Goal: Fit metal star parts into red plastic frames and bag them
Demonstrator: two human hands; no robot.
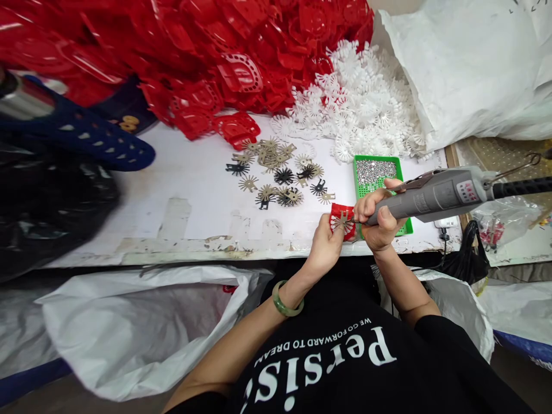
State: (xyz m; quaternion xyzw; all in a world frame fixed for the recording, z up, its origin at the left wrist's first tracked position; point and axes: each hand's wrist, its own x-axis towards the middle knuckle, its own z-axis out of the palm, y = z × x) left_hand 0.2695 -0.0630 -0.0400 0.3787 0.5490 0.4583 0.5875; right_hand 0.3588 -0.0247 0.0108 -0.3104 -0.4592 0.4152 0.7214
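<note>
My left hand (326, 244) is closed on a red plastic part (335, 211), which has a metal spoked plate (344, 218) lying on it. A grey electric screwdriver (431, 195) is gripped in my right hand (382, 221), held nearly level with its cord running off to the right. The driver's tip meets the red part around the metal plate; the screw itself is too small to make out. Just behind my right hand stands a green tray (356, 172) of small silver screws (376, 171). Loose metal spoked plates (271, 155), some black, lie on the table to the left.
Red plastic parts (241, 72) are heaped along the back, beside a pile of white fan-shaped pieces (357, 109). A white sack (470, 75) stands back right. Left are a blue perforated holder (86, 129) and a black bag (52, 201). An open white sack (142, 328) hangs below the table edge.
</note>
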